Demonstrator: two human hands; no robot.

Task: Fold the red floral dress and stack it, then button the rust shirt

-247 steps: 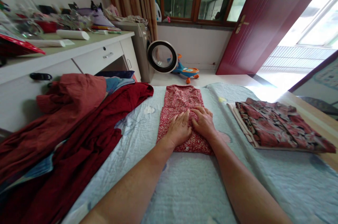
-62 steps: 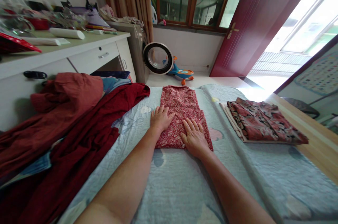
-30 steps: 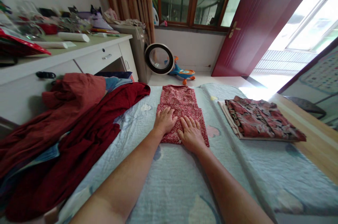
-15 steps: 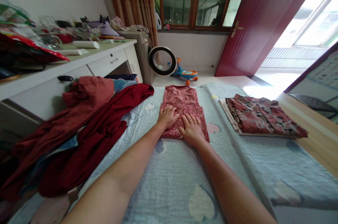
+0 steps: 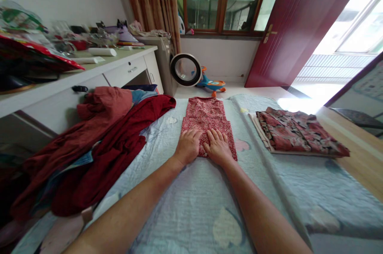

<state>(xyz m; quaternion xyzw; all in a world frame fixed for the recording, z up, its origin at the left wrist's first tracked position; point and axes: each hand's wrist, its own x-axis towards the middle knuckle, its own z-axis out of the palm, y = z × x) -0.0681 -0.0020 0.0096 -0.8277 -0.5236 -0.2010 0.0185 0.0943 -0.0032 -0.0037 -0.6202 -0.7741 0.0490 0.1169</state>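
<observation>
A folded red garment with a small pale floral print (image 5: 206, 110) lies flat on the light blue quilt (image 5: 185, 206) in front of me. My left hand (image 5: 188, 145) rests on its near left part, fingers stretched out and pointing away from me. On the near right part lies my right hand (image 5: 219, 147), palm down with fingers spread. Neither hand grips the cloth. Under both palms the print is hidden.
Loose dark red clothes (image 5: 119, 150) and a rust-coloured garment (image 5: 104, 102) are heaped at left. At right sits a folded floral stack (image 5: 299, 132). Beyond the bed are a washing machine with its round door open (image 5: 186, 69), a blue toy (image 5: 211, 83) and a white desk (image 5: 125, 66).
My left hand has slid toward me, to the near edge of the folded garment. My right hand stays almost in place. The view has shifted slightly.
</observation>
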